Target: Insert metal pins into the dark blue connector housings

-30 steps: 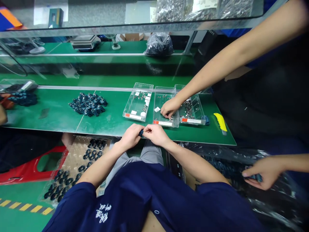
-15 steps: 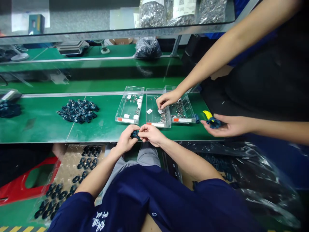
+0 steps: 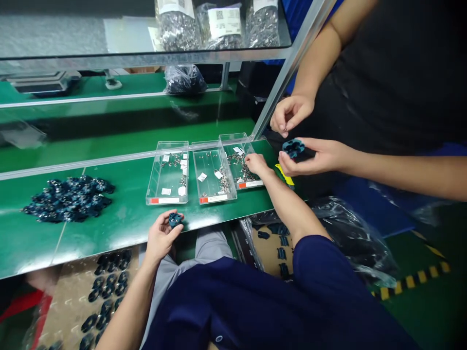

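My left hand (image 3: 162, 236) grips a small dark blue plastic part (image 3: 175, 219) with metal bits on it, between thumb and fingers at the bench's front edge. My right hand (image 3: 256, 164) reaches into the right clear tray (image 3: 251, 184), its fingers bunched together among small metal pieces (image 3: 239, 165); whatever sits in the fingertips is too small to make out. Beside it stand the middle tray (image 3: 218, 198) and the left tray (image 3: 167, 200), both holding little metal pieces and white paper slips.
On the right, a co-worker's hand (image 3: 310, 158) holds a dark blue part (image 3: 293, 148), the other hand (image 3: 294, 113) pinched above it. A yellow object (image 3: 284, 174) lies by the right tray. A pile of blue parts (image 3: 71, 198) lies left. A metal post (image 3: 288, 73) rises behind.
My right hand has left the blue part and moved right into the right tray. The co-worker's hand has withdrawn from the trays. The view has turned to the right.
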Motion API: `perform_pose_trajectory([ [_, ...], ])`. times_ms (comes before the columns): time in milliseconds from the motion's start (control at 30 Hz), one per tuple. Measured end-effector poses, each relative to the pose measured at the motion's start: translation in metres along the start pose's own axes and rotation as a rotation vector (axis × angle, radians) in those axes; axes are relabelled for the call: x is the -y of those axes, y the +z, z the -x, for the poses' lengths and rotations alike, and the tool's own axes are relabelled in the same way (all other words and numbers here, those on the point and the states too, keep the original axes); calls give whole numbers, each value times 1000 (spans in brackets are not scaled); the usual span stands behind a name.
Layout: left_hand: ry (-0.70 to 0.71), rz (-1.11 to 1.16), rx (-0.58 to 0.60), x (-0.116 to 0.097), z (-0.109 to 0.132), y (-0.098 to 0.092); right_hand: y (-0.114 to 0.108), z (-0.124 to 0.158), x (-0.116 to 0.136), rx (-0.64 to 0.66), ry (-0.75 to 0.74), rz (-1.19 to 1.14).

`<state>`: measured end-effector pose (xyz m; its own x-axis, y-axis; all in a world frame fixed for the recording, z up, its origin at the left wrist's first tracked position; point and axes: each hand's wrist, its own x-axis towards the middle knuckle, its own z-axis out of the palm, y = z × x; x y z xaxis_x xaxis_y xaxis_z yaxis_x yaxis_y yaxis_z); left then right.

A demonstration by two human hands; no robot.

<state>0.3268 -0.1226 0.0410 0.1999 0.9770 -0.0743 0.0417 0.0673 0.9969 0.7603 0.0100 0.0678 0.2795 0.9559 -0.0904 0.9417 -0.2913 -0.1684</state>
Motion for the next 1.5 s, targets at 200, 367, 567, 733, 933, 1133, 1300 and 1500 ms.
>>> perform_pose_trajectory([
  [200, -27, -51, 7, 6, 1, -5, 20, -21, 14, 201, -39, 100],
  [367, -32, -82, 37, 8, 1, -3, 28, -18, 15, 203, -21, 111],
  [567, -22, -51, 52, 9, 7, -1, 25, -3, 11, 71, 34, -49],
  [733, -24, -7, 71, 12, 14, -2, 16, 13, 16, -104, 103, -364],
  [933, 12, 63, 74, 9, 20, -5, -4, 40, 33, -103, 118, -820],
  [1133, -3, 191, 66, -5, 23, -5, -21, 101, 71, 71, 36, -1382],
  [1300, 65, 303, 81, -15, 19, -3, -19, 162, 130, 311, -107, -1608],
  [1500, 159, 269, -25, -35, 22, 2, 8, 213, 203, 460, -160, -1478],
])
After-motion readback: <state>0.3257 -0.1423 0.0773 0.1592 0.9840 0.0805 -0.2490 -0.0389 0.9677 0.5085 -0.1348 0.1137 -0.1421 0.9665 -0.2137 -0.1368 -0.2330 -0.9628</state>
